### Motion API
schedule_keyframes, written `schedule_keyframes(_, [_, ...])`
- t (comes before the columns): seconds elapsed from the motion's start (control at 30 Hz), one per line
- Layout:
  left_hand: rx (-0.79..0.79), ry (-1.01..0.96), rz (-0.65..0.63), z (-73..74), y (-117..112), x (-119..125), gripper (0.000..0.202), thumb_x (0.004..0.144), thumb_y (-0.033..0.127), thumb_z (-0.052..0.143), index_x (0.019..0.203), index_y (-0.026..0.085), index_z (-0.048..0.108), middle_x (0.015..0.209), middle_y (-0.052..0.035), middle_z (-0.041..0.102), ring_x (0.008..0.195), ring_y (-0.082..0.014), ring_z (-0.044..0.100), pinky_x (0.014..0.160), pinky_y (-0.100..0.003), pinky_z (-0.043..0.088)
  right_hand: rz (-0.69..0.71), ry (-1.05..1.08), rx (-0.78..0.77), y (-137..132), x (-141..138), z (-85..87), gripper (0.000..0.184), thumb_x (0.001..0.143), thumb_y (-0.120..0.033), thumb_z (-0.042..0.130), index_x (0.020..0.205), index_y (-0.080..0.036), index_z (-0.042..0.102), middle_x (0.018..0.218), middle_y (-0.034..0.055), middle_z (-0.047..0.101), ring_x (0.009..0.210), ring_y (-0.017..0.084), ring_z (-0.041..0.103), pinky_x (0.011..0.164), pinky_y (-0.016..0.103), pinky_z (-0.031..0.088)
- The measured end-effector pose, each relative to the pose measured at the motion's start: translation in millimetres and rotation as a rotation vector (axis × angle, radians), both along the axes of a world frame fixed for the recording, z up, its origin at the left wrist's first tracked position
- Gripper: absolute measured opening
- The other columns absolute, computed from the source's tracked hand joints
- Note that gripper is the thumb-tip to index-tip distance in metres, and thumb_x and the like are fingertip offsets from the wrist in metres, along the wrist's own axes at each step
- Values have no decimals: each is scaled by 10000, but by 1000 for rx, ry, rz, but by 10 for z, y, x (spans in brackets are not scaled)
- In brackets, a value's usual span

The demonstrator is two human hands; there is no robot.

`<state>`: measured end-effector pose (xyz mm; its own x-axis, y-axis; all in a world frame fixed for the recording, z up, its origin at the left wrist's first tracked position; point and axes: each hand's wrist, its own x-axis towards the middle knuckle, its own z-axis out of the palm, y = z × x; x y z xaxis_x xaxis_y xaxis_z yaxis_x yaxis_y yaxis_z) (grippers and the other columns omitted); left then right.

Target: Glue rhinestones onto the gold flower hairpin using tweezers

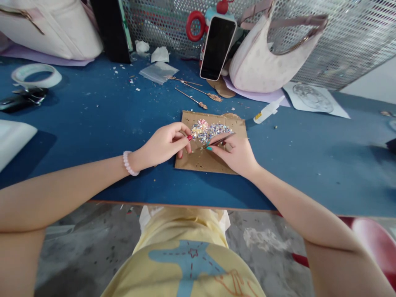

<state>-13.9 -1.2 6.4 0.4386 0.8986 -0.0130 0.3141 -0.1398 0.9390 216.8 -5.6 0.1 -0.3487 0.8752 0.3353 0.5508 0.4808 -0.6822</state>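
Observation:
A piece of cardboard (213, 164) lies on the blue table, bearing a heap of tiny blue, white, yellow and pink pieces (213, 130). My right hand (239, 152) is closed around a pair of dark tweezers (223, 139), whose tips point left, low over the cardboard just in front of the heap. At the cardboard's left side, my left hand (170, 142) has thumb and index finger pinched together beside the heap. Whatever it pinches, if anything, is too small to make out.
Behind the cardboard lie thin metal hairpins (192, 98) and a clear plastic bag (159, 72). A glue bottle (268, 110) rests to the right. Further back are a propped phone (218, 47) and a white handbag (262, 62). A tape roll (36, 76) sits left.

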Motion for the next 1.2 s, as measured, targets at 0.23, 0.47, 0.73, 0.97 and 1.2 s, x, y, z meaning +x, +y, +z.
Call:
schedule_keyframes(0.23, [-14,-4,-4,4,-2,13,83,893,198,512,966,161,495,744,-16,688,523,-90,582,520,-219,453,24,-30,-7,14,9,-15,56,809,-186,669,820,-200,722,876,26,750,831,191,699,799,343,556])
schedule_keyframes(0.47, [-16,-2,-8,-6,-1,12,81,905,211,506,969,164,495,749,-16,689,522,-92,581,524,-226,457,-1,-51,-42,16,-7,-41,51,810,-190,669,815,-198,719,890,33,750,823,192,691,754,333,550])
schedule_keyframes(0.73, [-15,3,-11,3,-12,13,78,905,208,508,966,161,495,747,-21,690,518,-90,580,517,-224,454,-4,-65,-58,9,-18,-23,67,815,-188,658,818,-204,723,898,25,749,820,179,688,725,306,541])
schedule_keyframes(0.97, [-17,-3,-22,-19,2,-1,88,906,216,512,973,163,492,749,-22,692,516,-89,585,512,-218,459,4,-71,-53,11,-16,-21,84,817,-184,649,812,-207,729,902,25,752,839,186,697,800,330,549])
schedule_keyframes(1.2, [-45,10,-20,5,-57,16,112,874,203,525,978,172,498,753,-23,697,524,-99,590,504,-222,476,39,69,25,-46,1,28,78,825,-207,652,793,-227,721,876,7,754,825,176,705,789,336,564])
